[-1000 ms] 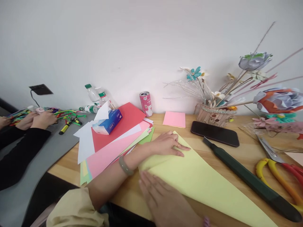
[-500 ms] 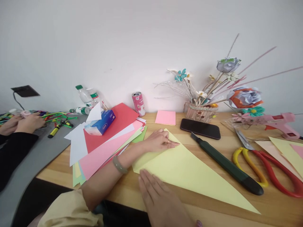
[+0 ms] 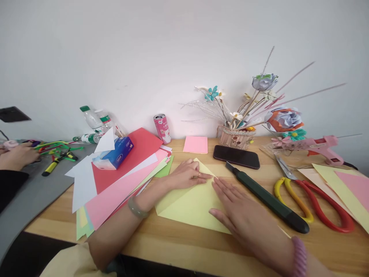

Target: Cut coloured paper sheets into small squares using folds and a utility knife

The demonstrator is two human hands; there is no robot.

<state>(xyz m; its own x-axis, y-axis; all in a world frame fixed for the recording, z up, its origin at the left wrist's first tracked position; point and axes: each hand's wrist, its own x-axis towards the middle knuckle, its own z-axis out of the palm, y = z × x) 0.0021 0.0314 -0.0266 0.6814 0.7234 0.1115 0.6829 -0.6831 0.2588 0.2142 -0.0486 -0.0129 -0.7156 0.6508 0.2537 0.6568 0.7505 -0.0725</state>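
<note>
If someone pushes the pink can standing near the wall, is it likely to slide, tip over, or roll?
The pink can is tall and narrow and stands upright on the table, so a high push would probably tip it. Once on its round side it would likely roll. Whether it is full or empty cannot be seen.

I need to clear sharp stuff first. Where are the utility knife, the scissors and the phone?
utility knife (image 3: 266, 196), head view, middle of its dark handle
scissors (image 3: 314, 202), head view, red handle loop
phone (image 3: 236, 157), head view, centre of the dark screen

No legible text — labels blurred
</note>
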